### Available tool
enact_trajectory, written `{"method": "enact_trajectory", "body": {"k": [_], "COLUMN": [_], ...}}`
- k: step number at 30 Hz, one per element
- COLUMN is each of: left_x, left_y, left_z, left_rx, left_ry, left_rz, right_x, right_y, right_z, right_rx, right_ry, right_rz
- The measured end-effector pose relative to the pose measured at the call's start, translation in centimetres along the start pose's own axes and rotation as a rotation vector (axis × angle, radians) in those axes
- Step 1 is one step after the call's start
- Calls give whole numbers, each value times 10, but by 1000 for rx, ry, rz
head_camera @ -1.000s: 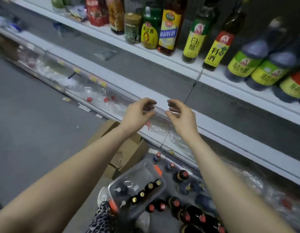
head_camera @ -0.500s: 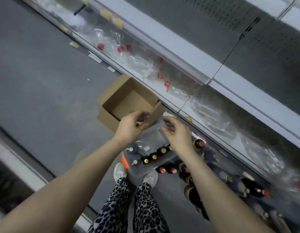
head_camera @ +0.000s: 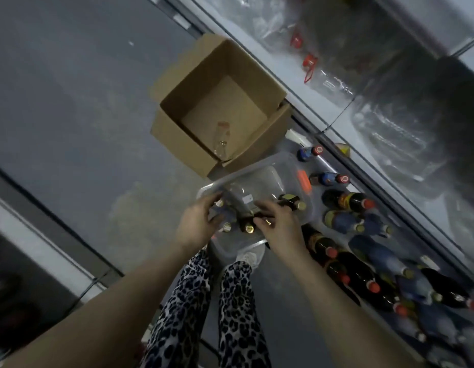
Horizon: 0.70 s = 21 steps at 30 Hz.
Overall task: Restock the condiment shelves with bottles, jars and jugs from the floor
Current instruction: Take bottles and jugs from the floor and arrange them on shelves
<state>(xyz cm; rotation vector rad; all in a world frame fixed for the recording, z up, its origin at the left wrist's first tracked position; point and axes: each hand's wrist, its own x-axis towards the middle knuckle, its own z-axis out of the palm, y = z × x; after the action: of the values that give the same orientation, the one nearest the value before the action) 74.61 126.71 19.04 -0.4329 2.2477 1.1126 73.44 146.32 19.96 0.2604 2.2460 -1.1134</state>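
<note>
Aisle floor, left hand, right hand inside bin rim

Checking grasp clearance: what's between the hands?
Head view: gold-capped bottles standing in the clear bin lie between the left hand and right hand.

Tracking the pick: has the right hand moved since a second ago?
Yes. The right hand dropped from well above the clear bin down into it, next to the cardboard box.
</note>
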Motion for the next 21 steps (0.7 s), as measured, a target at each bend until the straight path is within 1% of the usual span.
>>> {"method": "enact_trajectory", "body": {"k": [8,13,16,21], "left_x": [59,95,113,135], "left_y": [-84,-130,-148,-169], "left_z": [62,98,113,127], "left_rx": [2,81,110,89], "left_ry": [-43,-58,-48,-39], "left_rz": [-79,-115,-123,-120], "right_x": [57,104,131,169], "right_y": [65,100,115,132], "right_z": [63,103,122,158], "right_rx": [-42,-129,-170,-248], "right_ry": [-98,-135,-122,-172], "right_rz": [53,47,31,30]}}
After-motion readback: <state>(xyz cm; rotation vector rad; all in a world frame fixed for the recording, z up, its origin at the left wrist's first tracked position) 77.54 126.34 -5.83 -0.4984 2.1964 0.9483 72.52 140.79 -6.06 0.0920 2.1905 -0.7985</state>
